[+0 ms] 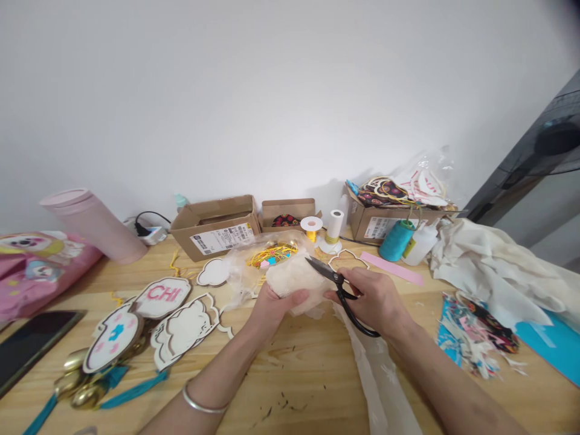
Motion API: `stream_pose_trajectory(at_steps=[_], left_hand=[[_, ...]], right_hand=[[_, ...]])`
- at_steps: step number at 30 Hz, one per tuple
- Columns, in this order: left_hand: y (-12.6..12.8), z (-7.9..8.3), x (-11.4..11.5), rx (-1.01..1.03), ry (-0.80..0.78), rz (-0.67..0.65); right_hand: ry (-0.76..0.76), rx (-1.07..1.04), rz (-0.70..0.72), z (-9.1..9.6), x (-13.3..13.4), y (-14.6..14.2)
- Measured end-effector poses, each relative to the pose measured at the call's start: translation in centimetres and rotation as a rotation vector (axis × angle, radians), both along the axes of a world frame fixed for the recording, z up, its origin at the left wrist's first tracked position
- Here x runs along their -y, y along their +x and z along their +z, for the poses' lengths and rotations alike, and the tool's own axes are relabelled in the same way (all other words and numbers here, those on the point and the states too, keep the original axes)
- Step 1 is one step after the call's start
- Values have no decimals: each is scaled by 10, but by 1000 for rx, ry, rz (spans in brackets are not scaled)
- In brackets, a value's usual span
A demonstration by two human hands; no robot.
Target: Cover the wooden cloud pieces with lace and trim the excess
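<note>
My left hand (277,307) grips a piece of cream fabric (296,279) at the middle of the table, thumb on top. The piece looks cloud-shaped, with loose cloth around its edge. In my right hand (369,293) is a pair of black-handled scissors (336,278), fingers around the handles. Their blades point left and lie over the right edge of the fabric; I cannot tell whether they are cutting. From below the scissors a long strip of pale cloth (378,374) hangs toward the table's front edge.
Cloud-shaped white plaques (185,326) and gold bells (88,393) lie left, near a phone (34,347). Behind stand cardboard boxes (215,226), a pink tumbler (93,226) and a teal thread cone (396,240). Cloth scraps (475,338) and a cream cloth (493,266) are on the right.
</note>
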State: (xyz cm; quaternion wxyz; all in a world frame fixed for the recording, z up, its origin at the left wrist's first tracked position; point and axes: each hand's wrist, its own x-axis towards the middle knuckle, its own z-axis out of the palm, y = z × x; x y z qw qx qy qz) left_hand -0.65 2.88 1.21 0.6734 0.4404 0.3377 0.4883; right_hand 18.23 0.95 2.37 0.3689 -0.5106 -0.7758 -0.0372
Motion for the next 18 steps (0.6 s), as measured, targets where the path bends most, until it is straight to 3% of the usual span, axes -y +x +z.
stream_pose_trajectory(at_steps=[8, 18], left_hand=[[-4, -9, -4, -22, 53, -27], [1, -2, -2, -38, 50, -5]], right_hand=[[-16, 14, -4, 1, 0, -2], [69, 52, -19, -1, 2, -3]])
